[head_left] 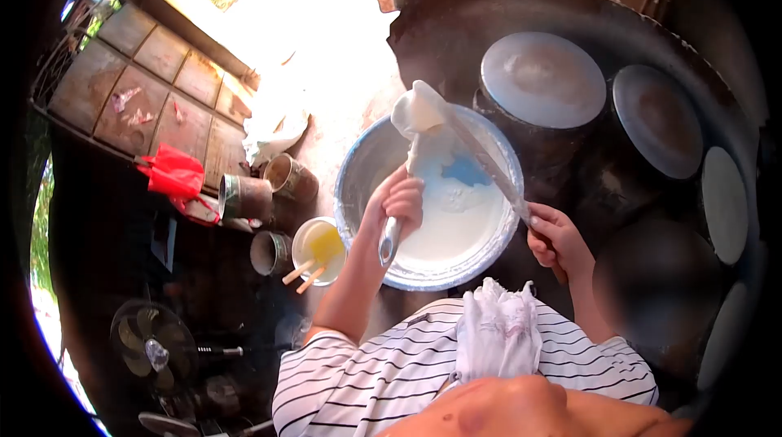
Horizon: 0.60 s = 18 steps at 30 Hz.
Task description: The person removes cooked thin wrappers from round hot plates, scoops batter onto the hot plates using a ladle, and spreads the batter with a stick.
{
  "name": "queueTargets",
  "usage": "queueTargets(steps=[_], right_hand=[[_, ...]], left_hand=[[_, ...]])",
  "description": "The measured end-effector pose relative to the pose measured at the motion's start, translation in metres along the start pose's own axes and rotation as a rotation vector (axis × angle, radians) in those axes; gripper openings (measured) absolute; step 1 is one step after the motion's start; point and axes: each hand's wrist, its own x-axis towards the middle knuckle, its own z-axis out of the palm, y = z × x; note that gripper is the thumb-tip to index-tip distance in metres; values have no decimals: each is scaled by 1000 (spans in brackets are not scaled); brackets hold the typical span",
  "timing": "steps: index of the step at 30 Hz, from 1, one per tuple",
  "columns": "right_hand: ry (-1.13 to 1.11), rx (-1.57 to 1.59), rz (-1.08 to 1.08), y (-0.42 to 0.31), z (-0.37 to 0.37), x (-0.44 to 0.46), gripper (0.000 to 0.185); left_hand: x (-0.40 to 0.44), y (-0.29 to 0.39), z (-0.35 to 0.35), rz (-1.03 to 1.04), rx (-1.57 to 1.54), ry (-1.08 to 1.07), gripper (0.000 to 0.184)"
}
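My left hand (397, 199) is closed around the handle of a white ladle (417, 114). The ladle's bowl is raised over the far side of a wide blue-rimmed basin (346, 180). Thin white batter (440, 229) lies in the basin, with a patch of blue bottom showing through. In my right hand (550, 235) is a long flat spatula (481, 156) with a handle that looks wooden. Its blade, streaked with white, slants across the basin's right side, and its far end is at the ladle's bowl; whether they touch I cannot tell.
On the right, a dark curved stove (440, 30) carries several round griddles, one with a pale round surface (544, 79). Left of the basin stand a small white bucket (327, 233) with two wooden-handled tools and several tins (246, 197). A fan (153, 347) stands lower left.
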Motion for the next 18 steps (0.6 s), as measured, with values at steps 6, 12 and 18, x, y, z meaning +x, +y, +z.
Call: queueTargets(steps=[6,12,18], right_hand=[[156,47,-248,9,-20,-28,36],[723,-342,-883,-61,-94,-88,43],[1405,-799,-1029,57,-210,-115,41]], left_hand=[[97,-25,15,-201,-80,72,36],[235,-140,8,-573,306,-161,24],[390,-253,-28,-916,71,-74,29]])
